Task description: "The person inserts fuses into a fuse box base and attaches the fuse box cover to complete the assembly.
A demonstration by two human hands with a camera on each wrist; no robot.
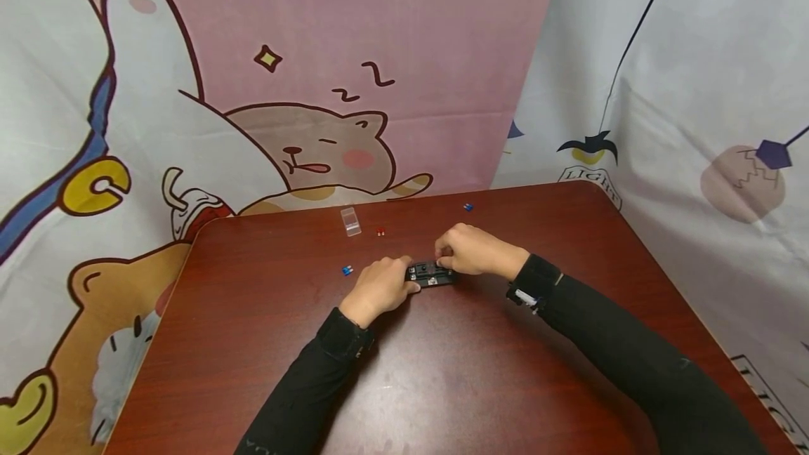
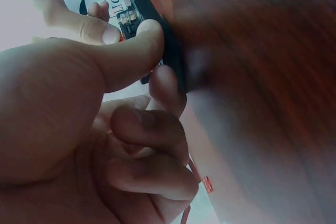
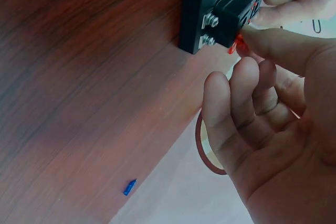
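A black fuse block [image 1: 432, 274] with metal screw terminals lies on the table between both hands. My left hand [image 1: 382, 285] grips its left end, thumb on the near side and fingers on the far side. At the other end my right hand [image 1: 475, 250] pinches a red blade fuse [image 3: 235, 43] against the block's top face. How deep the fuse sits is hidden by the thumb and fingers. In the left wrist view, the left thumb [image 2: 149, 38] presses along the black block.
On the brown table [image 1: 404, 385] a blue blade fuse [image 1: 347, 270] lies left of the left hand. Farther back are a clear plastic cover [image 1: 350, 221], another red fuse [image 1: 380, 232] and a second blue fuse [image 1: 468, 207] near the far edge. A printed cloth [image 1: 442, 55] hangs behind.
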